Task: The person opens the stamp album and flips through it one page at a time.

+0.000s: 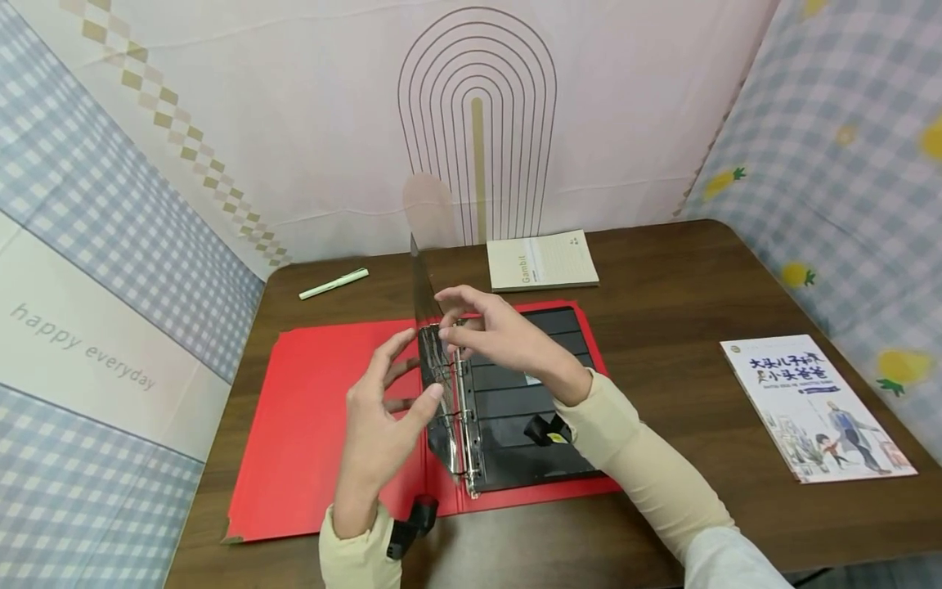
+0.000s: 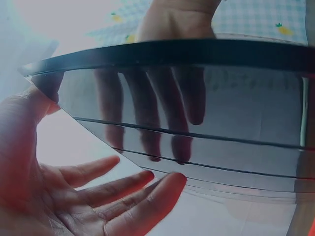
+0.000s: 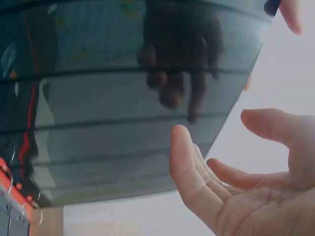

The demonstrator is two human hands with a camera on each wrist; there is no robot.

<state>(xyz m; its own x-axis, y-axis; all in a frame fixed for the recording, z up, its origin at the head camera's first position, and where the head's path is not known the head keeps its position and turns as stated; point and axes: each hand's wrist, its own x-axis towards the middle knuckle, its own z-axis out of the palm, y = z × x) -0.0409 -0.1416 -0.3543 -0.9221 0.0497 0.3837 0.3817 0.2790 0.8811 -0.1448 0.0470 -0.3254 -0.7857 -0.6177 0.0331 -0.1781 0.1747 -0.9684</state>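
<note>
- the left hand (image 1: 383, 409) stands upright on its edge over the left cover of the red binder (image 1: 316, 425), fingers straight and spread, its fingertips touching the left face of a dark see-through pocket sheet (image 1: 430, 343); it grips nothing. the left wrist view shows the same: an open palm (image 2: 88, 191) just below the sheet (image 2: 197, 118).
- the right hand (image 1: 500, 335) reaches in from the other side near the top of the metal rings (image 1: 465, 393). its fingers are loosely bent toward the sheet's upper edge, and whether they pinch it i cannot tell; the right wrist view shows an open, relaxed palm (image 3: 246, 187) beside the sheet (image 3: 123, 98), holding nothing.
- the sheet stands nearly upright on the rings, midway between the red left cover and the stack of black pocket pages (image 1: 530, 393) lying on the right half.
- my judgement: the step in hand is turning one pocket page over the rings. the next move calls for guiding the sheet down flat to one side while its holes slide along the rings without catching.
- further out, on the brown table (image 1: 662, 286): a light green pen (image 1: 334, 284) beyond the binder to the left, a pale notebook (image 1: 542, 260) just behind the binder, and an illustrated book (image 1: 813, 405) well apart to the right.
</note>
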